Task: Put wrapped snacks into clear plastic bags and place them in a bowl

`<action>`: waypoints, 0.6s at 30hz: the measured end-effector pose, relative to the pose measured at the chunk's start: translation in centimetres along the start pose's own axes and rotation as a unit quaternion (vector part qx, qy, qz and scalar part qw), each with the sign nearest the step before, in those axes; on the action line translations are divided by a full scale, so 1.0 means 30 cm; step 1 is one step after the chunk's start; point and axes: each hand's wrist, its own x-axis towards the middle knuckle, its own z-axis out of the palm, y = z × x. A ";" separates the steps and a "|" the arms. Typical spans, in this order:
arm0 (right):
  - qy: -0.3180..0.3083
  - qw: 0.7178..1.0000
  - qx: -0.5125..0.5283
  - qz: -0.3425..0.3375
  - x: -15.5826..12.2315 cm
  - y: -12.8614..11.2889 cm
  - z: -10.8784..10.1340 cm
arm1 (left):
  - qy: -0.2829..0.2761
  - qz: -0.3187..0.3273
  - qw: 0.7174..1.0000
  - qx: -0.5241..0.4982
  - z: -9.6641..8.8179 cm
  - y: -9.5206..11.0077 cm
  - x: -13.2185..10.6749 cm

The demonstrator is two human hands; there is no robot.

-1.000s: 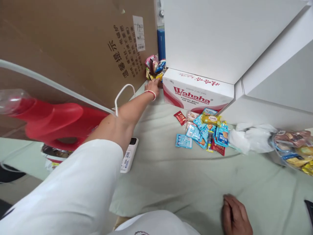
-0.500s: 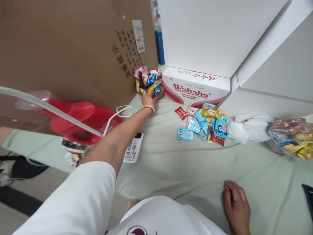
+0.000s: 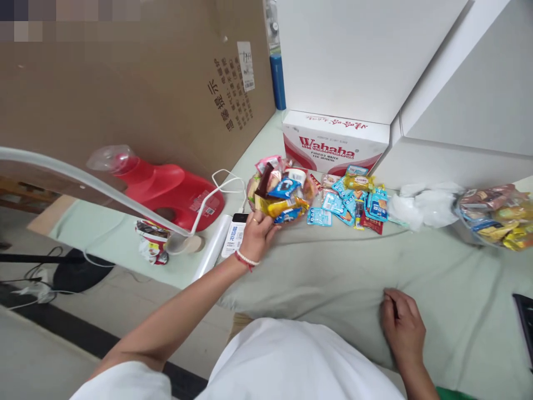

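Note:
My left hand (image 3: 259, 236) grips the near edge of a heaped bundle of wrapped snacks (image 3: 285, 189). Its wrappers are blue, yellow, pink and dark brown, and whatever holds them together is mostly hidden under them. A loose spread of light blue sachets (image 3: 333, 201), with red and yellow packets among them, lies just right of the bundle. My right hand (image 3: 403, 328) rests on the green cloth (image 3: 333, 278) near the front edge, fingers curled in and nothing visible in them.
A Wahaha water carton (image 3: 337, 147) stands at the back. To the right are a white plastic bag (image 3: 428, 205) and a clear container of snacks (image 3: 472, 225). Leftward are a red jug (image 3: 166, 189), a white power bank (image 3: 234, 236), a cup (image 3: 183, 244) and a large cardboard box (image 3: 137, 83).
My left hand has drawn the snack bundle from the back corner beside the carton toward me and rightward, up to the loose sachets. My right hand stays in place.

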 end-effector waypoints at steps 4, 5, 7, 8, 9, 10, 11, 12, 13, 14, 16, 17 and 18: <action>0.005 1.000 0.006 0.003 0.004 0.000 0.001 | -0.033 0.008 0.982 -0.184 -0.008 0.163 -0.037; 0.005 1.000 0.007 0.006 0.005 0.000 0.001 | -0.031 -0.012 0.970 -0.239 0.001 0.204 -0.023; 0.004 1.000 0.009 0.008 0.005 -0.001 0.001 | -0.012 -0.081 0.931 -0.356 0.033 0.275 0.027; 0.003 1.000 0.010 0.008 0.004 -0.002 0.001 | -0.009 -0.122 0.897 -0.425 0.054 0.305 0.059; 0.002 1.000 0.010 0.009 0.003 -0.003 0.000 | -0.010 -0.166 0.852 -0.497 0.078 0.331 0.095; 0.003 1.000 0.009 0.008 0.002 -0.004 0.000 | -0.015 -0.206 0.801 -0.562 0.102 0.353 0.131; 0.003 1.000 0.009 0.006 0.002 -0.005 0.000 | -0.018 -0.240 0.749 -0.617 0.126 0.371 0.168; 0.004 1.000 0.010 0.003 0.001 -0.006 0.000 | -0.020 -0.275 0.699 -0.659 0.149 0.386 0.203; 0.005 1.000 0.011 0.000 0.001 -0.007 0.000 | -0.021 -0.312 0.650 -0.693 0.170 0.396 0.235; 0.008 1.000 0.014 -0.003 0.001 -0.007 0.001 | -0.019 -0.349 0.605 -0.716 0.188 0.403 0.263; 0.012 1.000 0.021 -0.001 0.002 -0.008 0.003 | -0.019 -0.412 0.535 -0.738 0.217 0.405 0.298; 0.013 1.000 0.025 0.003 0.003 -0.008 0.003 | -0.021 -0.431 0.513 -0.742 0.228 0.400 0.305; 0.013 0.999 0.029 0.009 0.005 -0.009 0.003 | -0.027 -0.442 0.498 -0.745 0.237 0.394 0.304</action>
